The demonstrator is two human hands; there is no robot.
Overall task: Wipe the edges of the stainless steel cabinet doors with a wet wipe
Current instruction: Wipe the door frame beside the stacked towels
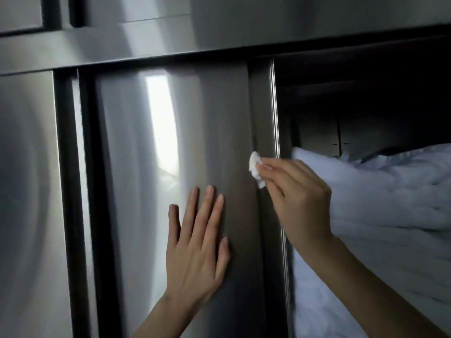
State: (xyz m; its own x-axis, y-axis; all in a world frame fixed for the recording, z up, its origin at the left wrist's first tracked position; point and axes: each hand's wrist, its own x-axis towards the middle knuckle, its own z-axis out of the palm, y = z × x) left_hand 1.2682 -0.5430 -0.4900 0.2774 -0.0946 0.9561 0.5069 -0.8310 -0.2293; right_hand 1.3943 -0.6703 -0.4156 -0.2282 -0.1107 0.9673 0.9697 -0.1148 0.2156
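Right hand [297,198]: the grip is closed on a small crumpled white wet wipe [255,167], pinched between thumb and fingertips. The wipe sits against the stainless steel cabinet door [146,167] at the fold where the flat face meets the vertical edge strip [262,113] on the door's right side, roughly midway up the visible height. My forearm runs down to the lower right corner of the view.

Left hand [195,250]: laid flat on the door face, fingers straight, slightly spread and pointing up. Its grip is open and carries nothing. It lies below and to the left of the wipe, apart from my right hand.

Door: 1 brushed panel, with a bright vertical reflection left of centre. A thin bright lip runs down the outer side of the edge strip.

Open compartment [366,93]: directly right of the edge strip, with a dark interior. White bedding [390,215] fills its lower part, and 1 rounded corner of it stands just behind my right hand. I cannot tell whether the hand touches it.

Surroundings: a dark vertical channel [66,191] borders the door on the left, with a 2nd steel door [24,191] beyond it. A horizontal steel rail [97,57] runs across above both doors, with upper cabinet panels [244,15] over it.
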